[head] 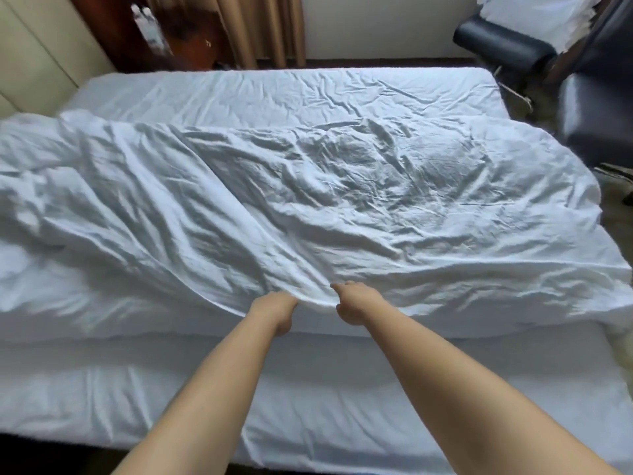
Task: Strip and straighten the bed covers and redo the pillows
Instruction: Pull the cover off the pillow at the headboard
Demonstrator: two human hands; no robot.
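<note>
White duvet (pixel 308 200) is lying crumpled across the bed, its near edge lifting in a bunched fold. White fitted sheet (pixel 274 94) is showing wrinkled beyond and below it.

Soft, even daylight with faint shadows in the folds, motion blur left of the fingers (pixel 289 303), wide-angle bending at the edges.

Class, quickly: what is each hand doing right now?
Left hand: grips the near edge of the white duvet.
Right hand: grips the same edge, right beside it.

white duvet (pixel 308 186), black chair (pixel 507 49), tan curtain (pixel 260 25)
</note>
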